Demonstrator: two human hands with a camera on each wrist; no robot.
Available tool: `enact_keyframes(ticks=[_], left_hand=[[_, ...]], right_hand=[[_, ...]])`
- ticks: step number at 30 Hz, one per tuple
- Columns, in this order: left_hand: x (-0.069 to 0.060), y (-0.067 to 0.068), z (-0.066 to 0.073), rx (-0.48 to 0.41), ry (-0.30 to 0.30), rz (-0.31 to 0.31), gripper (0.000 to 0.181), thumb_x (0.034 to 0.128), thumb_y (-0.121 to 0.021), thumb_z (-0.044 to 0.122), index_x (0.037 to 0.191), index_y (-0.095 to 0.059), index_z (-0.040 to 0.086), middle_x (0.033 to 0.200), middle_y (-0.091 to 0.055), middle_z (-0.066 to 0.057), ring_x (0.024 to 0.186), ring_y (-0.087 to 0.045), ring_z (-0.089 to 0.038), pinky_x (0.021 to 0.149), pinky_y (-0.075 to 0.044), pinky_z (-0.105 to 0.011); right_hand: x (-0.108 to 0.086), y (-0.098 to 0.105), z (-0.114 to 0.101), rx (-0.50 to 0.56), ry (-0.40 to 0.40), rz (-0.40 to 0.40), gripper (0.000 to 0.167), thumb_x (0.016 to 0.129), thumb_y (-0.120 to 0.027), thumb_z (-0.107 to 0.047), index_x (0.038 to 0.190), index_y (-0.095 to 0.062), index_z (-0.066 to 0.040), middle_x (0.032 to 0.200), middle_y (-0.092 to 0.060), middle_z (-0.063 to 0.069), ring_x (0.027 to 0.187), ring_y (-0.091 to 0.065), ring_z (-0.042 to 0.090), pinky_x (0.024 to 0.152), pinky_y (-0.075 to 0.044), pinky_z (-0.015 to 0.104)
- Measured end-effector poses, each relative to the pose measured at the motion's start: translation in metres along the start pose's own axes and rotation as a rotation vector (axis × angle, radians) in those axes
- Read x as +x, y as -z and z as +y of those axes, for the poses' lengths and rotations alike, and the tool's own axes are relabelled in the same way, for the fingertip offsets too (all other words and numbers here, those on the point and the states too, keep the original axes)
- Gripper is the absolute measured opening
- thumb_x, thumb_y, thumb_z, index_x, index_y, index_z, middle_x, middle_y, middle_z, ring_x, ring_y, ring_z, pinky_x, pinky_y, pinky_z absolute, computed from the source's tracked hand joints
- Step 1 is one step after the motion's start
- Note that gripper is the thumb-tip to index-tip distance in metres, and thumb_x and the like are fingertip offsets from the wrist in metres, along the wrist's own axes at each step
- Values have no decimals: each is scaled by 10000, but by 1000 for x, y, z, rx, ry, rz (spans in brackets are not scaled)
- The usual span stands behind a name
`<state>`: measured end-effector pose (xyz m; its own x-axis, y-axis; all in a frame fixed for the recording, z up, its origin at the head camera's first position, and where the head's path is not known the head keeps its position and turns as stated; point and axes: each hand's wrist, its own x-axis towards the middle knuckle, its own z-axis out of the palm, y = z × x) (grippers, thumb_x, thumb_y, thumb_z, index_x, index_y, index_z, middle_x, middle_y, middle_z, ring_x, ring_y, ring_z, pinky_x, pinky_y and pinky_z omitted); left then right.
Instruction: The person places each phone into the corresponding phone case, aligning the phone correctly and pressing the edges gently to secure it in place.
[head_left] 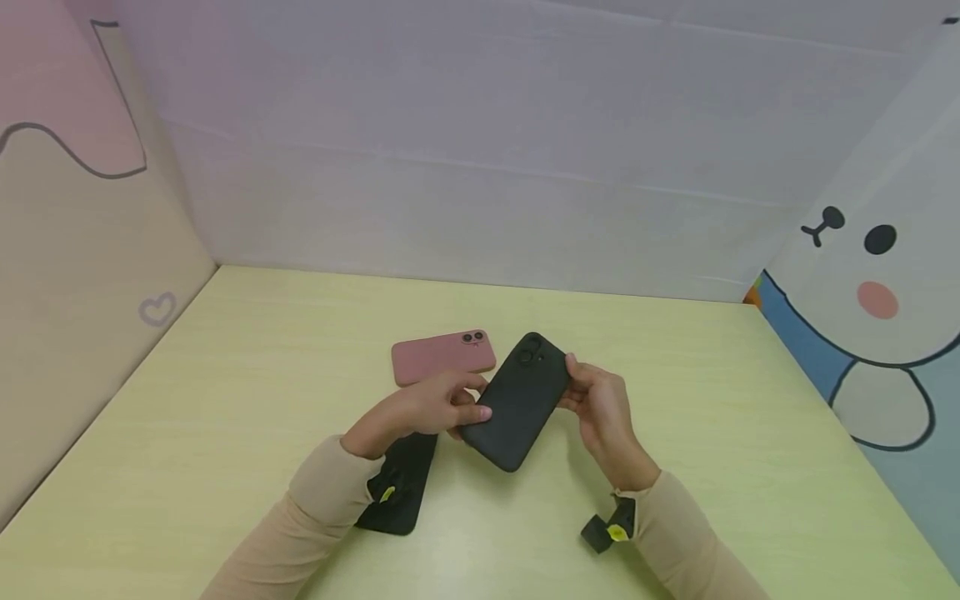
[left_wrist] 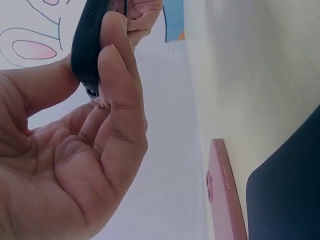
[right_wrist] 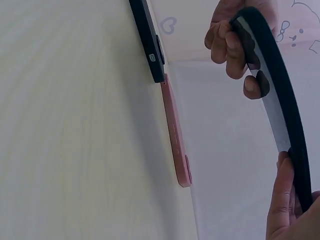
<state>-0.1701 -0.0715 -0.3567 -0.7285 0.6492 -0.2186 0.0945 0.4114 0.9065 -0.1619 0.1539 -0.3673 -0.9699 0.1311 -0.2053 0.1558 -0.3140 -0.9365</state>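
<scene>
Both hands hold a black phone (head_left: 522, 400) up off the table, tilted, with its camera side facing the head view. My left hand (head_left: 429, 403) pinches its lower left edge, thumb on the back and fingers beneath. At the upper right edge, my right hand (head_left: 604, 412) grips it between thumb and fingers. The right wrist view shows the glossy screen side of this phone (right_wrist: 280, 95), with fingertips reflected in it. Under the left forearm lies a second black phone (head_left: 412, 483), partly hidden. Behind the left hand, a pink phone (head_left: 435, 358) lies camera side up.
The pale yellow table (head_left: 262, 358) meets a whitish back wall (head_left: 465, 208). Printed side panels stand left and right, the right one with a cartoon bear (head_left: 840, 292). A black wrist-worn device (head_left: 611, 529) hangs at the right cuff, close over the table.
</scene>
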Motion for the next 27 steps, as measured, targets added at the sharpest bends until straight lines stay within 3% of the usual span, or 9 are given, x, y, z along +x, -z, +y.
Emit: enact_keyframes(ticks=[6,12,15,19,23,27], left_hand=[[1,1,-1,31,30,58,492,905,-563,130,1329,-397,-55,920,-673,-122,724,-620,-123,635,-522,-278],[5,7,-4,47,50,209,260,907,-563,168,1102,-585,-3,798,-664,-78,677,-570,-115,634,-503,-269],[6,10,-4,-5,80,295,193,904,-573,185,995,-620,22,787,-662,-80,680,-580,-128,672,-518,-284],[7,13,-5,-115,117,404,189,899,-581,190,996,-637,37,856,-675,-98,722,-613,-133,718,-532,-306],[8,15,-6,-203,114,476,253,899,-583,187,1100,-613,37,1000,-670,-137,777,-647,-155,736,-533,-306],[7,15,-3,-270,106,489,377,899,-583,205,1235,-528,42,1120,-638,-161,843,-679,-201,826,-514,-342]], right_hand=[[-1,-1,-2,15,-29,-39,284,943,-497,-168,709,-647,-109,620,-667,-3,552,-628,129,570,-495,260],[-2,-1,-3,71,-74,-89,225,963,-449,-182,861,-629,-93,711,-676,9,632,-642,144,624,-511,259],[-2,-1,-4,88,-73,-115,183,965,-447,-196,970,-585,-77,755,-674,9,666,-651,155,661,-523,271],[-3,-2,-4,84,-51,-140,172,967,-444,-193,1036,-538,-67,809,-656,-1,710,-663,154,702,-533,292],[-3,-3,-4,62,-7,-134,136,962,-461,-169,904,-541,-75,853,-594,3,723,-659,136,718,-537,307],[-4,-4,-4,72,31,-98,176,956,-466,-129,799,-532,-84,844,-559,11,710,-649,124,716,-540,320]])
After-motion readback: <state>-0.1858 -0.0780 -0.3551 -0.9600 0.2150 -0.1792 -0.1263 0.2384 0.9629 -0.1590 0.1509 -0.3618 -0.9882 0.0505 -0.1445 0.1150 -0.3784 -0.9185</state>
